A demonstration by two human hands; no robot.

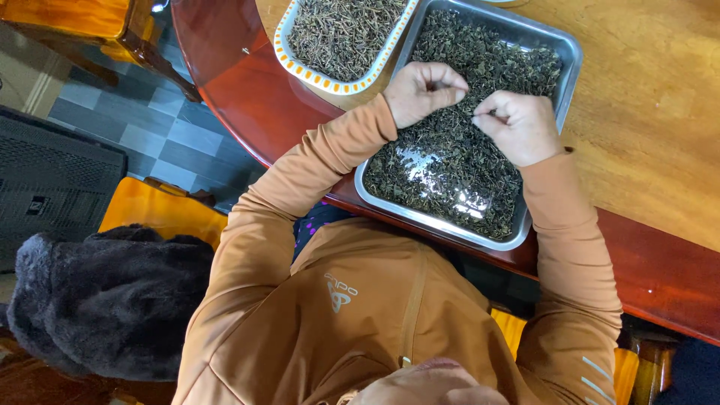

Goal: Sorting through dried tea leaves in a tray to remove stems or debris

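A rectangular metal tray [570, 52] full of dark dried leaves [450, 165] lies on the wooden table in front of me. My left hand [420, 91] rests on the leaves near the tray's left rim, its fingers curled shut around a few bits. My right hand [519, 126] sits just to the right of it over the middle of the tray, thumb and fingers pinched on a small piece. The two hands are a few centimetres apart. Orange sleeves cover both arms.
An oval dish [288, 46] with an orange-and-white rim, holding thin dried stems, touches the tray's far left side. The light wooden tabletop [652, 112] has a red-brown border [247, 105]. A dark fuzzy garment [112, 300] lies on an orange chair at the left, above a tiled floor.
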